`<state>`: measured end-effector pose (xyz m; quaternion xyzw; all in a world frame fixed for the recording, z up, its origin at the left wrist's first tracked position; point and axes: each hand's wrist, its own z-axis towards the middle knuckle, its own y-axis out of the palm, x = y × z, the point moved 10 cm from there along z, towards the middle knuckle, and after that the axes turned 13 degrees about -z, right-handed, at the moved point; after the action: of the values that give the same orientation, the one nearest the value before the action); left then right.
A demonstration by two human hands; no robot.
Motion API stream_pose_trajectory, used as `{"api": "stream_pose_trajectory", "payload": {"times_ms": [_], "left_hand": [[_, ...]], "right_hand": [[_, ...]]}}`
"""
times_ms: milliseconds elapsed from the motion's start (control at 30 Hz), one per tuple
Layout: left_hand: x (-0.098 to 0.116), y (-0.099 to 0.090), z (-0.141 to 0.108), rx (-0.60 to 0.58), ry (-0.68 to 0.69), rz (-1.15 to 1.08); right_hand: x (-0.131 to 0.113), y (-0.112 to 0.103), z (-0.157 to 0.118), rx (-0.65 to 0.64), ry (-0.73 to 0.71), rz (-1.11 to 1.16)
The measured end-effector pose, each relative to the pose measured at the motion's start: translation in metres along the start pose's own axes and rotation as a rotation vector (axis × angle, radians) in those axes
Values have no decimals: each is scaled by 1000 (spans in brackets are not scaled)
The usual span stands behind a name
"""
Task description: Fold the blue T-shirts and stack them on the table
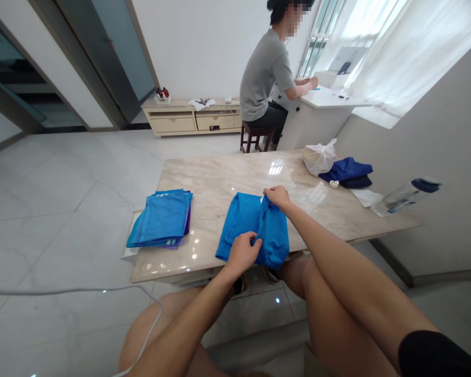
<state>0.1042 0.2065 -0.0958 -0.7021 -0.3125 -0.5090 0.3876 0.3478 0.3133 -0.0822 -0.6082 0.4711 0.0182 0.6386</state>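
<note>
A bright blue piece of cloth (pixel 241 217) lies partly folded on the marble-topped table in front of me, its lower right part hanging over the near edge. My left hand (pixel 244 252) pinches a fold near the cloth's front side. At the far side, the fingers of my right hand (pixel 277 197) are closed on the upper end of the same fold. A small white patch shows beside my right fingertips. To the left sits a stack of folded blue and purple cloths (pixel 163 217), apart from both hands.
On the marble table (pixel 204 175) are a white plastic bag (pixel 319 157), a dark blue cloth (pixel 349 170), crumpled clear plastic (pixel 316 195) and a clear bottle (pixel 404 196). A grey cable (pixel 82 289) runs across the left. Another person (pixel 265 78) sits on a stool at a white desk.
</note>
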Motion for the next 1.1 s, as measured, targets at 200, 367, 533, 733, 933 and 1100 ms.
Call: {"api": "stream_pose_trajectory", "payload": {"times_ms": [200, 367, 533, 733, 933, 1100], "left_hand": [[16, 7, 0, 10, 16, -37], [29, 0, 4, 4, 68, -94], [10, -16, 11, -5, 18, -64], [-5, -23, 12, -22, 18, -28], [-30, -49, 17, 68, -97, 111], [-60, -69, 18, 109, -273, 403]], "right_hand": [[-18, -23, -2, 181, -68, -96], [-25, -23, -3, 210, -80, -63], [-38, -11, -1, 165, -129, -124], [-52, 15, 1, 60, -166, -220], [-70, 45, 4, -131, -227, -62], [-43, 28, 21, -98, -161, -97]]}}
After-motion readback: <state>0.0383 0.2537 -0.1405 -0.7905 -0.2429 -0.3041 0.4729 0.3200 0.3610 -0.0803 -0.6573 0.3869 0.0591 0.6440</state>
